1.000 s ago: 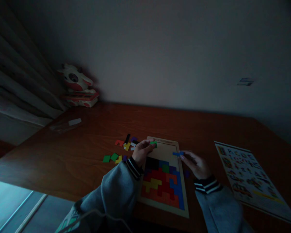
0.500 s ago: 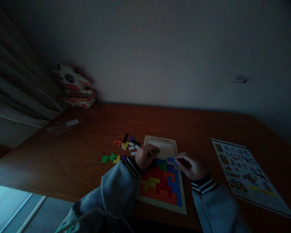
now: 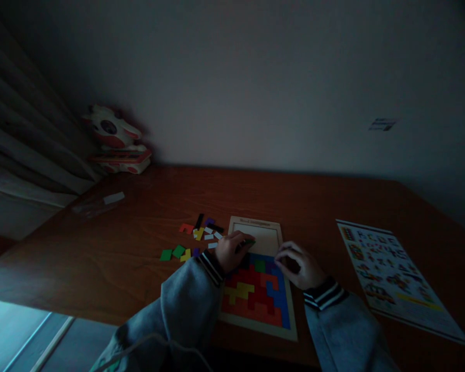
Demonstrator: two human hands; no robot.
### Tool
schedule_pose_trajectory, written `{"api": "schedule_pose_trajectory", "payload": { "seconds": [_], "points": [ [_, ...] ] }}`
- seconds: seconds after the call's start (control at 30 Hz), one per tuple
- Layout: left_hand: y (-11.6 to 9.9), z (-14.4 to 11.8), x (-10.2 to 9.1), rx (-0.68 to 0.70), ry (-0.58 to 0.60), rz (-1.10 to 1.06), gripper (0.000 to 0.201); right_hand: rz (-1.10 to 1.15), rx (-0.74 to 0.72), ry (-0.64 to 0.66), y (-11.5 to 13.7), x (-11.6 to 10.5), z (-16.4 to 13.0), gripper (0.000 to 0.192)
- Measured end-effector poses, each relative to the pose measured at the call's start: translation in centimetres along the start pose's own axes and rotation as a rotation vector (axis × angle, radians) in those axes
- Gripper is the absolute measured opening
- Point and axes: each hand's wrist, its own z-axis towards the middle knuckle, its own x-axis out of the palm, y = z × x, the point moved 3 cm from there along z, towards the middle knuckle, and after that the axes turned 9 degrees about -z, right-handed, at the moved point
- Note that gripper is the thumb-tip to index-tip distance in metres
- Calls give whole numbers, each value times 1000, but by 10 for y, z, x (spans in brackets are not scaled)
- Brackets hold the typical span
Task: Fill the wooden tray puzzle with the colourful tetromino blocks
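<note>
Pinching a green piece [image 3: 250,242], the left hand [image 3: 229,251] rests on the puzzle board [image 3: 258,230]; right hand [image 3: 296,264] beside it, grip unclear.

Both hands rested on the puzzle board [image 3: 258,227]: the left hand [image 3: 229,251] pinched a green piece [image 3: 249,242], the right hand [image 3: 297,264] curled at three o'clock. Loose pieces [image 3: 196,237] lay at nine o'clock.
</note>
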Motion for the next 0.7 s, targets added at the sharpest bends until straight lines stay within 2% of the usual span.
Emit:
{"api": "schedule_pose_trajectory", "payload": {
  "seconds": [0.2, 0.33, 0.43, 0.57, 0.7],
  "points": [
    [0, 0, -1, -49, -14, -105, 18, 24, 27, 21, -2, 0, 0, 17],
    [0, 0, -2, -66, -21, -122, 21, 59, 65, -44, -6, 0, 0, 19],
    [1, 0, -1, -70, -5, -97, 21, 19, 54, -86, -5, 1, -1, 22],
    [3, 0, 0, -64, -4, -93, 19, -73, 24, -57, -2, 5, -1, 18],
    [4, -1, 1, -64, -19, -106, 23, -74, 18, -60, -2, 6, 0, 17]
  ]
}}
